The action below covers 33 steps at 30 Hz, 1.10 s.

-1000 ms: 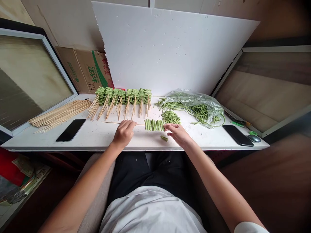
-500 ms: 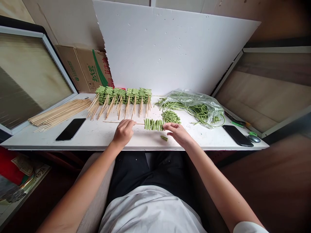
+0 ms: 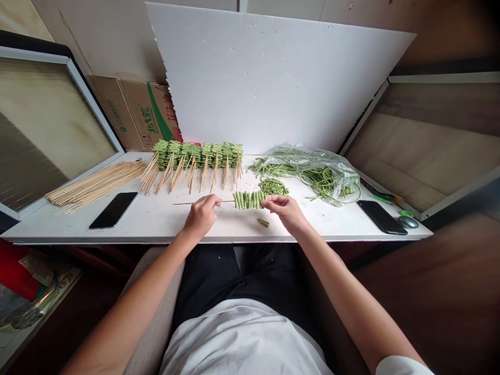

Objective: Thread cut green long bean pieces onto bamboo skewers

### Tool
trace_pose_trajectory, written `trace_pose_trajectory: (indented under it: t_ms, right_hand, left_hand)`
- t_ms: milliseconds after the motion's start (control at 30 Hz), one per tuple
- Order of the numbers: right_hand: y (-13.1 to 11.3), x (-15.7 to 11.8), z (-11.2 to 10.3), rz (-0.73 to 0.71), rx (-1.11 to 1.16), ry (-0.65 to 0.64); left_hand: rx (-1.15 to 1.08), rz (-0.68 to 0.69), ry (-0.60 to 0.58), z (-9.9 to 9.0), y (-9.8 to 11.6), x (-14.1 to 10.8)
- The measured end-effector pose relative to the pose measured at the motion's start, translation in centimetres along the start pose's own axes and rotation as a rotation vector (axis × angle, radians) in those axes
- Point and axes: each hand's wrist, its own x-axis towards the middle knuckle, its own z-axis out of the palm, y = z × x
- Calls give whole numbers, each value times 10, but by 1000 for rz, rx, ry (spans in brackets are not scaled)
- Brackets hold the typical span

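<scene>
My left hand (image 3: pixel 202 212) is closed round a thin wooden skewer (image 3: pixel 226 201), whose bare end sticks out to the left. Several cut green bean pieces (image 3: pixel 248 200) sit side by side across the skewer's right part. At the right end of that row, the thumb and fingers of my right hand (image 3: pixel 286 212) pinch a bean piece; its outline is partly hidden by the fingertips. A few loose bean pieces (image 3: pixel 263 222) lie on the white table just below. Behind my right hand is a small heap of cut beans (image 3: pixel 274 186).
Finished bean skewers (image 3: pixel 197 154) are stacked along the back, sticks towards me. Bare skewers (image 3: pixel 96 182) lie left, beside a phone (image 3: pixel 113 210). Long beans in a plastic bag (image 3: pixel 324 174), another phone (image 3: pixel 382 217) and a mouse (image 3: pixel 408 222) are right. A white foam board (image 3: pixel 281 78) stands behind.
The skewer and its bean pieces have shifted slightly to the right, and my left hand has moved a little right and down with it. My right hand stays pinched at the row's end.
</scene>
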Motion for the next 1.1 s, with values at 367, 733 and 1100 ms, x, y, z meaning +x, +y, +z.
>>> trace_pose_trajectory:
  t_ms: [367, 733, 1100]
  right_hand:
    - [-9, 7, -21, -84, -386, -67]
    - [9, 0, -14, -167, -769, -180]
    - [4, 7, -22, -219, -635, 0]
  left_hand:
    - [-8, -206, -14, 1, -13, -3]
    - [4, -229, -36, 2, -17, -5]
    - [2, -208, -7, 1, -12, -3]
